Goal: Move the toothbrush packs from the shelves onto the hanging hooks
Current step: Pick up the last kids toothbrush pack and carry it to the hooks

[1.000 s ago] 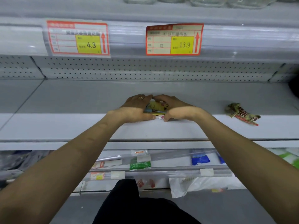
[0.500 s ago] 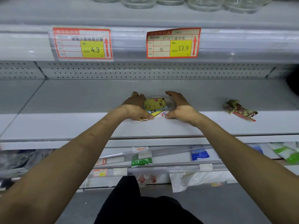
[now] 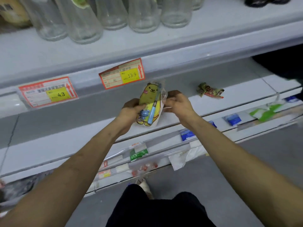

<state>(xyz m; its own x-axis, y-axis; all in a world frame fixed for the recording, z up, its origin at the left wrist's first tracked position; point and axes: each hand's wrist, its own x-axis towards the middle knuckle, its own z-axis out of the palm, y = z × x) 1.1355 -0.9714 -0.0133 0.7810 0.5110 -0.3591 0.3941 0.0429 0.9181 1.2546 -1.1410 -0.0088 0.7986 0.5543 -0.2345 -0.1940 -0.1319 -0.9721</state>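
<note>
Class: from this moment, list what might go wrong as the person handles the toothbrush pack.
1. The left hand and right hand hold the toothbrush pack by its side edges, above the shelf; it might slip and drop.
2. Glass bottles stand on the shelf above; a hasty upward lift could knock one.

Cool, even light falls from above, moderately bright, with no hard shadows. The recess under the white metal upper shelf (image 3: pixel 213 51) lies in dimmer grey. Motion blur softens the whole frame: small print on the red-and-yellow price labels (image 3: pixel 122 73) is unreadable, and the clear glass bottles (image 3: pixel 85 22) carry pale, smeared glare. The yellow bear-printed toothbrush pack (image 3: pixel 147 99) looks sharpest. Wide-angle distortion bows the shelf edges and stretches the bare forearms (image 3: pixel 73 169) toward the lower corners.
</note>
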